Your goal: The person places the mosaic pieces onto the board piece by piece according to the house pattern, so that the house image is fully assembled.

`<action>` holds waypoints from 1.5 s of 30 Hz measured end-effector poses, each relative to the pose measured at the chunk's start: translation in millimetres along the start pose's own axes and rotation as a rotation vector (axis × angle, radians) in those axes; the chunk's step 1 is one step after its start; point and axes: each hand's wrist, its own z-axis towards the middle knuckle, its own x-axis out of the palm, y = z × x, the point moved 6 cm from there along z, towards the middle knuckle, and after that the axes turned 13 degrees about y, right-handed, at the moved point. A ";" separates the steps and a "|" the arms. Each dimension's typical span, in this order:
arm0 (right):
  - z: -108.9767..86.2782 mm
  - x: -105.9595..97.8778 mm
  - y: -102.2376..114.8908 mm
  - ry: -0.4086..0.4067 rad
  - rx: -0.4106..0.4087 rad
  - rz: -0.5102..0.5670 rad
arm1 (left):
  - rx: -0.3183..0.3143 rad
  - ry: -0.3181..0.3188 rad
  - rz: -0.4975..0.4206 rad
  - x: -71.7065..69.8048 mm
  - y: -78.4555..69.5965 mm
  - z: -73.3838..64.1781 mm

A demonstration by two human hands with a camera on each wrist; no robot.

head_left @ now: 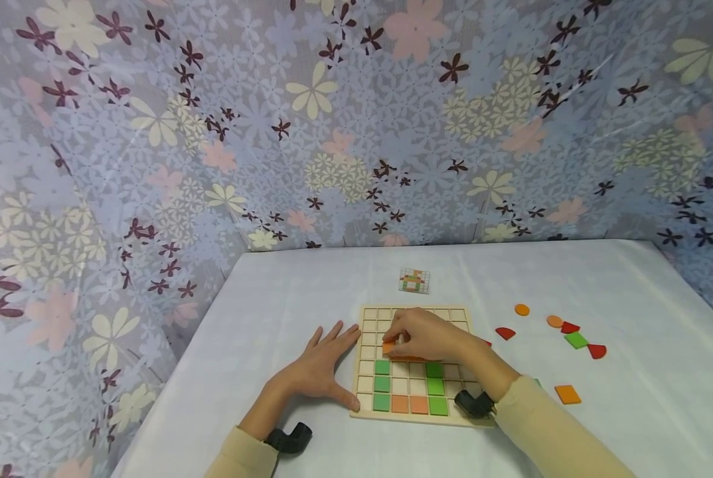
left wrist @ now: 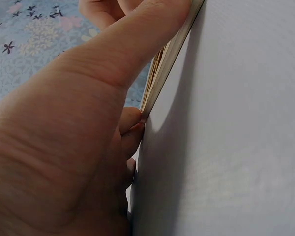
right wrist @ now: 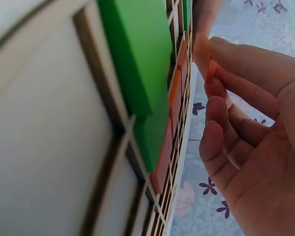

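Note:
A wooden grid board (head_left: 416, 419) lies on the white table. My right hand (head_left: 431, 335) is over its middle, pinching a small orange tile (head_left: 388, 347) between thumb and fingers. The right wrist view shows this orange tile (right wrist: 211, 71) edge-on at the fingertips. Spread flat, my left hand (head_left: 323, 362) touches the board's left edge with its fingertips and thumb. Green tiles (head_left: 382, 384) form a column at left, and brighter green tiles (head_left: 435, 386) another at right. Salmon tiles (head_left: 409, 404) lie between them in the bottom row. My right hand partly hides an orange row above.
Behind the board lies a small pattern card (head_left: 414, 281). Loose pieces are scattered to the right: an orange disc (head_left: 522, 309), a red quarter-round (head_left: 504, 333), a green tile (head_left: 576, 340), an orange square (head_left: 568, 394) and others. A flowered cloth (head_left: 332, 133) hangs behind the table.

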 end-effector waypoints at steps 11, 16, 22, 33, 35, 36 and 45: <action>7.6 2.0 0.7 0.019 -0.030 -0.019 | 0.013 -0.014 -0.001 -5.4 -1.4 -1.7; 9.3 1.7 -0.3 0.022 -0.010 0.004 | 0.015 -0.016 0.004 -6.6 -1.2 -0.8; 10.2 -0.4 -0.9 0.016 0.000 -0.003 | 0.004 -0.016 0.007 -9.1 -1.0 0.2; 14.8 5.1 -0.1 0.046 0.003 0.002 | 0.004 -0.017 0.011 -6.4 2.1 0.3; 12.7 5.0 -1.0 0.032 0.002 0.002 | 0.007 -0.018 0.016 -6.1 1.5 0.3; 11.0 4.8 -1.7 0.025 0.006 0.003 | 0.013 -0.021 0.016 -6.3 0.9 0.2; -7.3 6.0 -6.1 0.012 0.042 0.036 | 0.006 -0.006 0.001 -1.5 -2.2 -1.4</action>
